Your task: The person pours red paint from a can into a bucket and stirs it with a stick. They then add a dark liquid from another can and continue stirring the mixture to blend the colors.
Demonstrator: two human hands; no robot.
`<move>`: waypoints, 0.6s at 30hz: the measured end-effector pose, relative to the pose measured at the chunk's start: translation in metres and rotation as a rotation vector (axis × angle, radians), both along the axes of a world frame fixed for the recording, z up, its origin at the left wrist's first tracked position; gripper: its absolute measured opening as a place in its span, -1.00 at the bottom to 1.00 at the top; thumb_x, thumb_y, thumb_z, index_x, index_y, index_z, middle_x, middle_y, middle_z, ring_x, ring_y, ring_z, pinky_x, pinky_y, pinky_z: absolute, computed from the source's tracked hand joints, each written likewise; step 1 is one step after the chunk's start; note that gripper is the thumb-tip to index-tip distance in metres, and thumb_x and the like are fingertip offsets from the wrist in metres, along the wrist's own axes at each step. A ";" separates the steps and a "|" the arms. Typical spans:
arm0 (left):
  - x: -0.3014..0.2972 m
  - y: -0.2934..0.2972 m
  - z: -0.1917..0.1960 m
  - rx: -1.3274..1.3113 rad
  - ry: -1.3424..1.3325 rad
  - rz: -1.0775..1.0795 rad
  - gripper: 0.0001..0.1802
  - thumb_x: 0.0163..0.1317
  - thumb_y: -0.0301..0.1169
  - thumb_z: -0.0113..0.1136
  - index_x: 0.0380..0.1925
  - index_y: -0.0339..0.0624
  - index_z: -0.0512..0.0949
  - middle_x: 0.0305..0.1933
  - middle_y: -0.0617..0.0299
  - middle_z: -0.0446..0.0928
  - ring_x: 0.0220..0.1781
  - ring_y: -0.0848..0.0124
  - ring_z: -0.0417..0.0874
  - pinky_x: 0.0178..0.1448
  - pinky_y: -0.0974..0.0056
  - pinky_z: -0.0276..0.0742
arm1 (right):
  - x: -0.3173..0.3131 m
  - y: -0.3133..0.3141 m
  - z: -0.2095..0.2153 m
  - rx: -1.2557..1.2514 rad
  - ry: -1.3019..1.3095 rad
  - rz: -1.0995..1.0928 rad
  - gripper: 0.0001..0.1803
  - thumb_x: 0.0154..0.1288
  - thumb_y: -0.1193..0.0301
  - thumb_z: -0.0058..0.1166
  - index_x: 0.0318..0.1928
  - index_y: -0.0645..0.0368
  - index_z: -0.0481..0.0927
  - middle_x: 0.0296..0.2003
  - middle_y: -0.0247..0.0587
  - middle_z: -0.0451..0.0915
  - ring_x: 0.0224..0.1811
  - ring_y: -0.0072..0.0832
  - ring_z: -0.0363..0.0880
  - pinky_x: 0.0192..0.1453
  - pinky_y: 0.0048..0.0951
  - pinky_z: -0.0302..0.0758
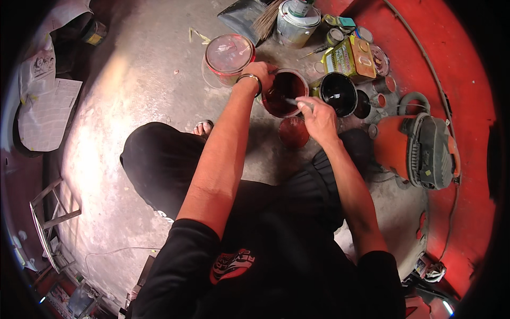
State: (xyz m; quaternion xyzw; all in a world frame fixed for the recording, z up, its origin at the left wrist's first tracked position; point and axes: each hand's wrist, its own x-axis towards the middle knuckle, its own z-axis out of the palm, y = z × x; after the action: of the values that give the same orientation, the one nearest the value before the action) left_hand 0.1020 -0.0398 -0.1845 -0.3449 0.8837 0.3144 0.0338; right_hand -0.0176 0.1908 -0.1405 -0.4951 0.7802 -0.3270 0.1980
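An open paint can (304,80) with dark red paint inside stands on the floor in front of me. My left hand (258,76), a bracelet at its wrist, grips the can's left rim; some of its fingertips are hidden. Pinched in my right hand (320,118) is a thin grey stirring stick (290,101), its far end reaching down into the can. Left of the can stands a bucket (227,56) with a paint-stained lid. A round red lid or shallow dish (294,133) lies just nearer to me. To the right is an open can of black paint (339,94).
Behind the cans are a large paint tin (298,26), a broom (267,21) and a dustpan (240,19). A yellow rectangular tin (340,59) stands among several small cans at the right. An orange and black vacuum-like machine (417,149) sits by the red wall (457,106).
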 end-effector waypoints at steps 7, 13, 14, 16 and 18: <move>-0.004 -0.003 0.004 0.036 -0.035 0.012 -0.48 0.35 -0.21 0.26 0.33 0.24 0.65 0.09 -0.07 0.76 0.16 0.00 0.76 0.32 0.03 0.63 | 0.000 0.002 -0.008 -0.045 0.003 -0.108 -0.74 0.51 0.30 0.18 0.06 0.08 0.79 -0.06 -0.06 0.76 -0.01 -0.04 0.74 0.11 -0.17 0.61; -0.006 -0.004 0.002 0.032 -0.037 0.017 -0.48 0.36 -0.21 0.27 0.33 0.26 0.65 0.00 -0.05 0.78 -0.01 0.04 0.82 0.19 0.06 0.70 | 0.001 0.009 -0.016 -0.036 -0.039 -0.089 -0.76 0.48 0.33 0.22 0.04 0.08 0.80 -0.08 -0.03 0.77 -0.02 -0.08 0.76 0.09 -0.18 0.62; -0.006 -0.004 0.004 0.072 -0.035 0.037 -0.49 0.36 -0.21 0.27 0.33 0.26 0.65 -0.03 -0.05 0.79 -0.07 0.06 0.84 0.15 0.07 0.73 | 0.002 0.008 -0.015 -0.052 -0.030 -0.131 -0.76 0.48 0.33 0.22 0.03 0.08 0.80 -0.08 -0.03 0.78 -0.02 -0.09 0.76 0.10 -0.19 0.62; -0.002 -0.004 -0.009 -0.105 0.050 -0.022 -0.50 0.38 -0.22 0.26 0.34 0.25 0.65 -0.10 -0.03 0.80 -0.21 0.11 0.84 0.04 0.09 0.75 | 0.005 0.007 -0.011 -0.032 -0.059 -0.155 -0.77 0.47 0.33 0.23 0.02 0.08 0.81 -0.08 -0.03 0.78 -0.02 -0.09 0.76 0.11 -0.19 0.62; 0.005 -0.009 -0.021 -0.110 0.043 -0.012 -0.51 0.37 -0.21 0.26 0.31 0.25 0.67 -0.05 -0.02 0.78 -0.12 0.09 0.81 0.10 0.08 0.72 | 0.011 0.004 -0.006 0.037 -0.133 -0.114 -0.77 0.47 0.32 0.23 0.02 0.07 0.81 -0.08 -0.03 0.78 -0.01 -0.09 0.77 0.12 -0.19 0.62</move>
State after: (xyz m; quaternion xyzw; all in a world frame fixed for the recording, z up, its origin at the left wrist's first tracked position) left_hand 0.1066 -0.0493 -0.2051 -0.3342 0.9022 0.2727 -0.0025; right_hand -0.0066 0.1949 -0.1468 -0.4230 0.7983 -0.3553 0.2396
